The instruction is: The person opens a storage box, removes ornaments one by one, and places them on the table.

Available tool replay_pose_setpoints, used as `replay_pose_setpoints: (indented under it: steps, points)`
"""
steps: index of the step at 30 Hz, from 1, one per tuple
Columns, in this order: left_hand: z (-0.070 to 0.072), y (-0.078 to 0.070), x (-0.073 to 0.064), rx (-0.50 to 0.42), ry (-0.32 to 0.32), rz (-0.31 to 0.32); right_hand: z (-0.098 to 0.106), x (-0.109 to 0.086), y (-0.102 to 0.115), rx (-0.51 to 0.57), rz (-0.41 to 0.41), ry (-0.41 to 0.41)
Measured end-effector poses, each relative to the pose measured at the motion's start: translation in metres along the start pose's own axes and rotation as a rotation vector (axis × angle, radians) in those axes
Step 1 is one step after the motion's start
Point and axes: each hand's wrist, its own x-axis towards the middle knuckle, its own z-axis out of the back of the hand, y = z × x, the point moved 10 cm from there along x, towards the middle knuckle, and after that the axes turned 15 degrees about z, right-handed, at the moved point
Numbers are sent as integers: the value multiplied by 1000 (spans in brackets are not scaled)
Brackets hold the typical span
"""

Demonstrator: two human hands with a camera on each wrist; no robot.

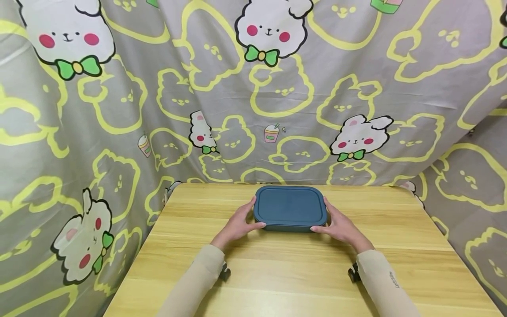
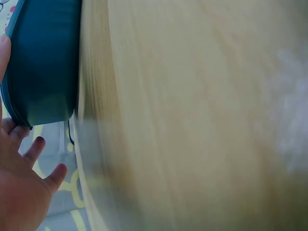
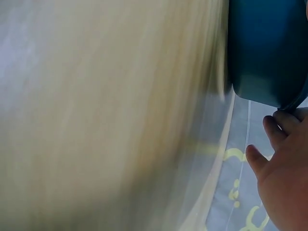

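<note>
A dark blue box with a fitted lid [image 1: 290, 205], like a lunch box, is level at the far middle of the wooden table. My left hand [image 1: 239, 223] grips its left end, the thumb at the front corner and the fingers along the side. At the right end my right hand [image 1: 340, 224] holds it the same way. In the left wrist view the box wall [image 2: 45, 67] shows beside the left hand [image 2: 21, 185], some of whose fingers stand free of it. The right wrist view shows the box [image 3: 267, 53] above the right hand [image 3: 286, 173]. Whether its base touches the table I cannot tell.
The wooden table [image 1: 285, 273] stretches from the box toward me. Behind its far edge and at both sides hangs a grey curtain [image 1: 237, 97] with yellow outlines and cartoon animals. A dark device [image 1: 225, 272] sits at the left wrist, another [image 1: 354, 273] at the right.
</note>
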Motion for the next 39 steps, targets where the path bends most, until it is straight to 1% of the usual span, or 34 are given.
replay_pose_setpoints:
  steps: [5, 8, 10, 16, 20, 26, 29, 34, 39]
  points:
    - [1, -2, -1, 23, -11, -10, 3, 0, 0, -25, 1, -2]
    - [2, -4, -1, 33, -22, -18, 7, 0, 3, -47, 16, -10]
    - [3, -5, -3, 34, -29, -28, 10, 1, 5, -57, 25, -18]
    - [9, -10, -8, 22, -45, -27, 16, 0, 13, -95, 37, -28]
    - [13, -14, -15, 12, -65, -26, 20, -3, 20, -115, 36, -28]
    - [16, -14, -25, 26, -82, -15, 24, -10, 32, -130, 47, -31]
    - [19, -15, -32, 28, -100, -21, 24, -15, 37, -134, 54, -32]
    - [24, -17, -44, 44, -119, -16, 28, -20, 47, -159, 88, -54]
    - [27, -18, -56, 48, -132, -31, 29, -28, 56, -174, 125, -68]
